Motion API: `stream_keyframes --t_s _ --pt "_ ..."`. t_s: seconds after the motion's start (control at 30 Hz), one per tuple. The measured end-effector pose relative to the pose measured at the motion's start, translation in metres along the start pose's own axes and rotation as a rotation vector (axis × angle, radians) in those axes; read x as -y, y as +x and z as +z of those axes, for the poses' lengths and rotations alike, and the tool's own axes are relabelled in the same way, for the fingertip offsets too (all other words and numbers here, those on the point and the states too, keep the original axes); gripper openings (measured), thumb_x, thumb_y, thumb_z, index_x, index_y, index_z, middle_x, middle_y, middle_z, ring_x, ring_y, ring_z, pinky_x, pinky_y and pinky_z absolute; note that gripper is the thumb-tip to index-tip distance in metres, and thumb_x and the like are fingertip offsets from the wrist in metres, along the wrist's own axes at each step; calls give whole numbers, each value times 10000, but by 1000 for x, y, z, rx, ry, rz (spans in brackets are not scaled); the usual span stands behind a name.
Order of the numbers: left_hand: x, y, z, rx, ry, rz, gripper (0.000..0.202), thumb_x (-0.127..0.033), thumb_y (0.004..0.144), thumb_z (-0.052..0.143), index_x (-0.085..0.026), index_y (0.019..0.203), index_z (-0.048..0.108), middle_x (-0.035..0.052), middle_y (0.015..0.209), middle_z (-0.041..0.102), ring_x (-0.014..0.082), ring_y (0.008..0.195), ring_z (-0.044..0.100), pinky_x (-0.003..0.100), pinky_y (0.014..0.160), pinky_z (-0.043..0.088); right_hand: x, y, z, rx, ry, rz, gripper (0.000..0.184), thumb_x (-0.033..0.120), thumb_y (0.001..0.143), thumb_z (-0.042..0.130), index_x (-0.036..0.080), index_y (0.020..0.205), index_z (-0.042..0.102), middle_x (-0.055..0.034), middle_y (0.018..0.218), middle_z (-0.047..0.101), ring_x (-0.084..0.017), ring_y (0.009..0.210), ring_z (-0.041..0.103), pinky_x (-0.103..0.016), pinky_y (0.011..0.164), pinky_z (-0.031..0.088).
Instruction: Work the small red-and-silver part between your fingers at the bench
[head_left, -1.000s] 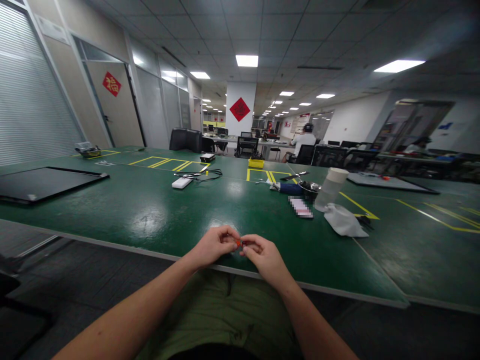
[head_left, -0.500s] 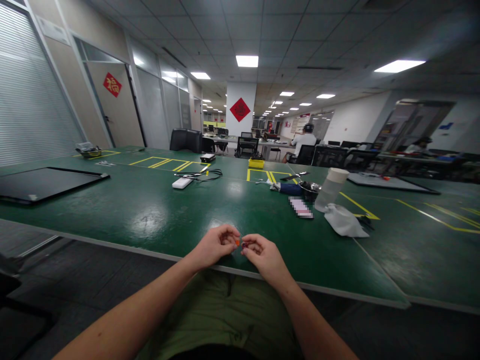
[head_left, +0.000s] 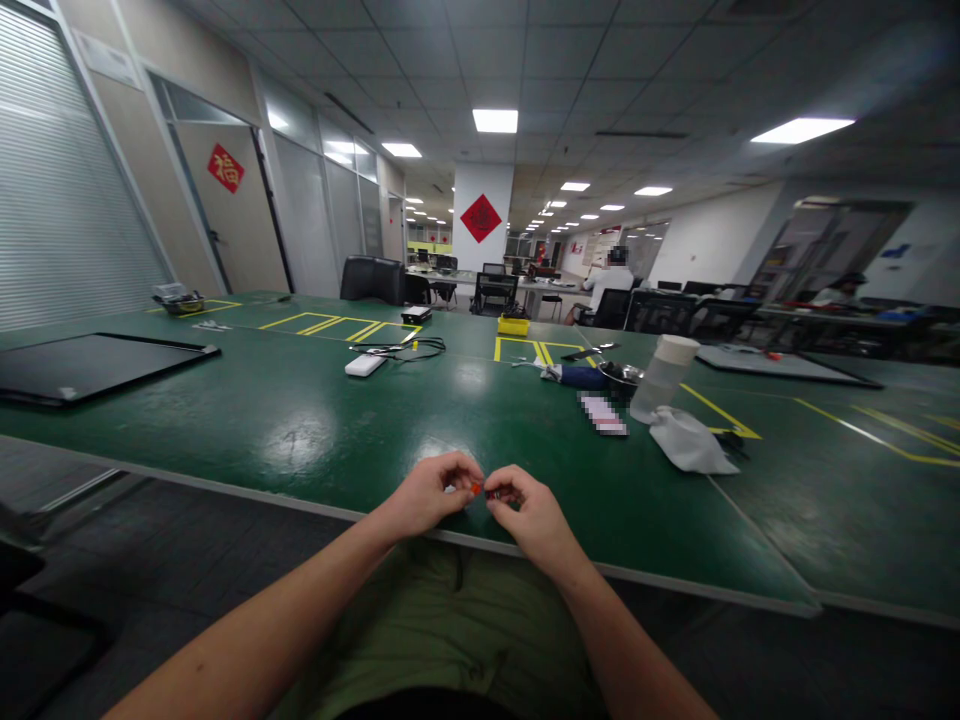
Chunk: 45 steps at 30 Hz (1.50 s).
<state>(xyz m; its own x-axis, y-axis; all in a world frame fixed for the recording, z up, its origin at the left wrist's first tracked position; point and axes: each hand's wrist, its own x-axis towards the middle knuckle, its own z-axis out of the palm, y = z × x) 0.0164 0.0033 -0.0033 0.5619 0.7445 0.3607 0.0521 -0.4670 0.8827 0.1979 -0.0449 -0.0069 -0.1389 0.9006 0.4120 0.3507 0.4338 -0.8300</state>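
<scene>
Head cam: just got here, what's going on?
The wearer's left hand pinches a small orange piece, and the right hand holds a small dark piece. Both are too small to identify. The hands are close together at the near edge of the green table, fingertips almost meeting; whether the pieces touch, I can't tell. Farther back, to the right, stand a translucent bottle and, in front of it, a white pouch; neither hand is on them.
</scene>
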Motion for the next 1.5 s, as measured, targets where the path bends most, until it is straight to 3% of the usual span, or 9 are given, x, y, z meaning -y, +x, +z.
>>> stream_keyframes --t_s 0.17,0.37,0.5,0.63,0.9,1.23,1.5 --pt "-2 -1 -2 -20 64 -10 168 -124 754 565 -137 903 639 13 769 597 103 688 527 214 651 415 -4 0 1 -3 5 10 151 120 736 557 182 851 632 -12 841 620 -148 774 592 -269 717 462" --pt "-7 -1 -4 -45 140 70 183 -106 772 529 -159 829 694 44 869 620 139 837 567 244 754 428 -12 0 4 5 171 64 178 161 768 556 177 941 597 -19 824 623 -158 767 651 -267 693 491" --pt "-5 -1 -1 -39 26 -28 143 -119 761 546 -145 856 650 37 823 642 129 752 594 236 692 446 -14 0 5 -1 244 105 140 181 769 574 180 909 567 -25 850 628 -177 807 675 -263 687 506" --pt "0 0 1 -8 -115 -156 158 -155 748 597 -136 905 593 11 709 653 118 649 602 206 593 425 -12 -1 4 -10 254 192 183 219 770 598 184 942 542 -7 762 638 -175 705 682 -255 613 505" --pt "2 0 1 9 -166 -142 153 -178 744 631 -120 883 607 52 796 686 141 731 641 230 666 466 -10 -1 4 -7 335 191 209 267 749 652 177 913 559 -1 727 654 -179 707 685 -283 680 518" --pt "-2 0 0 -22 -78 -141 148 -214 746 641 -116 857 647 55 794 699 135 715 637 223 656 472 -10 -1 4 4 343 203 260 291 723 682 166 923 574 -47 788 704 -210 782 692 -310 716 529" --pt "-2 0 0 -4 -103 -146 162 -242 741 656 -119 847 642 60 784 699 156 727 644 259 680 481 -4 -3 2 15 255 194 211 296 747 650 159 900 600 -36 728 697 -195 722 688 -285 647 513"
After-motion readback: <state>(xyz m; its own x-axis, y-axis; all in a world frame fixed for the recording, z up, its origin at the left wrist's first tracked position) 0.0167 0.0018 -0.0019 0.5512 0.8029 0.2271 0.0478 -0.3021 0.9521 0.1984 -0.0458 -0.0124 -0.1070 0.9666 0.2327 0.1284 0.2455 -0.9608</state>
